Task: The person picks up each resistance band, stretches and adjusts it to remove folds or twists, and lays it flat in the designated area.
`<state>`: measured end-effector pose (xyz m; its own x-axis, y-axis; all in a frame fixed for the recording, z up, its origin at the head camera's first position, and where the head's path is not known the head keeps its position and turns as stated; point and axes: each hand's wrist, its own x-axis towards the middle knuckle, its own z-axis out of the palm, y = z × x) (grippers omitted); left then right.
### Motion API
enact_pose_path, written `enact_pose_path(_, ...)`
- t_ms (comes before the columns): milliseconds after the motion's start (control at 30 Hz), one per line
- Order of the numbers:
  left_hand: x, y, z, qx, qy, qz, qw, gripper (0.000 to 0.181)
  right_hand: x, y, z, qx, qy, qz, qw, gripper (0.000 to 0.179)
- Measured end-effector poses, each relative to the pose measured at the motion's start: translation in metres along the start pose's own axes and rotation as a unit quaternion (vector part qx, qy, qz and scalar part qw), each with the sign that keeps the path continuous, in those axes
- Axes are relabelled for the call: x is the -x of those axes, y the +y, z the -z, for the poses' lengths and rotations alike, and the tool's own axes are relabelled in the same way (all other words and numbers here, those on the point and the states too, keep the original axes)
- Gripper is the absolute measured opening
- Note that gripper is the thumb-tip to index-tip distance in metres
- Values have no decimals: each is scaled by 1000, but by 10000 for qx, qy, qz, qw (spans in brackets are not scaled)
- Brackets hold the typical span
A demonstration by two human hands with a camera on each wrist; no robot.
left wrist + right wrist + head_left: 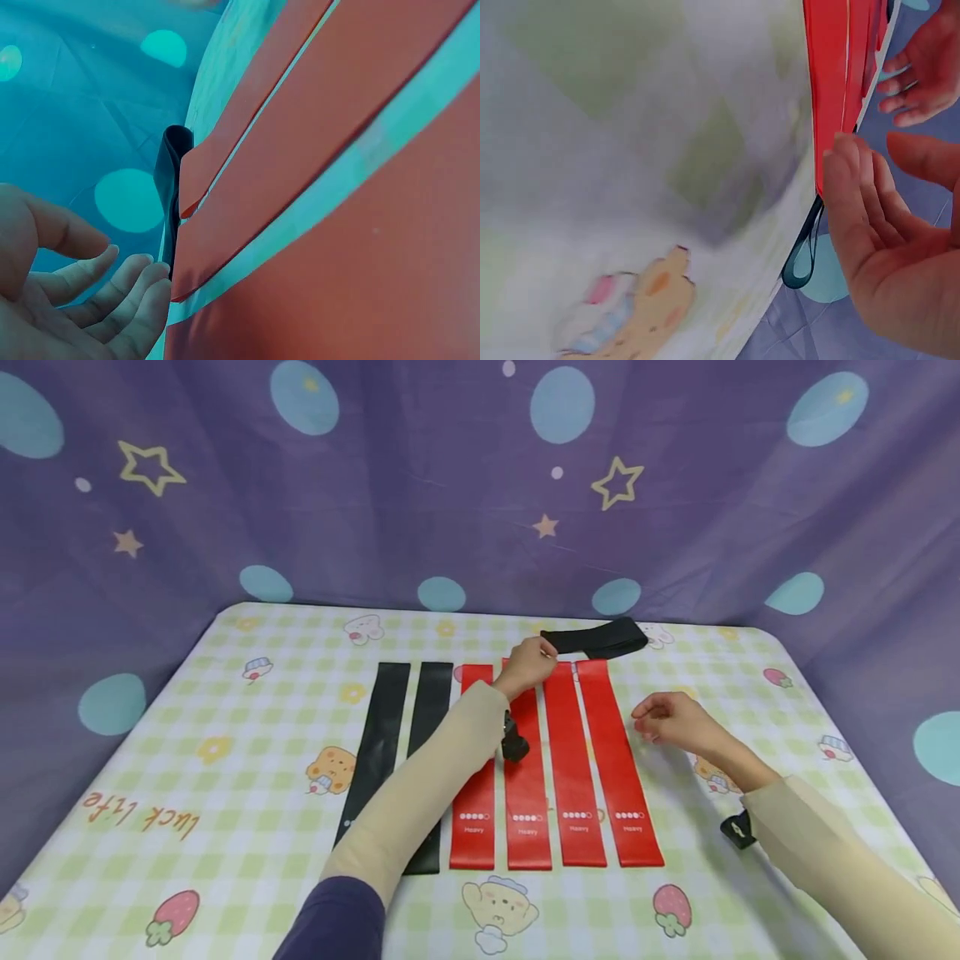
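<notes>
Four red resistance bands marked "Heavy", among them the rightmost red band point(621, 760), lie side by side lengthwise. Two black resistance bands, the outer black band point(378, 727) included, lie to their left. Over the far ends of the middle red bands is my left hand point(527, 665), its fingers loosely bent and nothing between them in the left wrist view. Just beyond its fingertips lies a folded black band point(611, 637). My right hand point(678, 722) hovers right of the rightmost red band, fingers relaxed and holding nothing. My left forearm hides parts of several bands.
A checked tablecloth point(247, 752) with cartoon prints covers the table. Behind it hangs a purple curtain point(450, 485) with stars and blue dots. Each wrist wears a small black device, such as the right wrist device point(738, 830).
</notes>
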<state>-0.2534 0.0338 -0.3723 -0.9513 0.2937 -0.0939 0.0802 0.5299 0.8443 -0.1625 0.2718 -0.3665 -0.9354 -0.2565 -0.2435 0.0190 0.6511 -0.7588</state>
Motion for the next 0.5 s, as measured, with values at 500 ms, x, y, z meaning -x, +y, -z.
enact_pose_path(500,3,-11,1,-80,261,-170,9995,27,-65,-26,-12,1354,1578,801,9749,23)
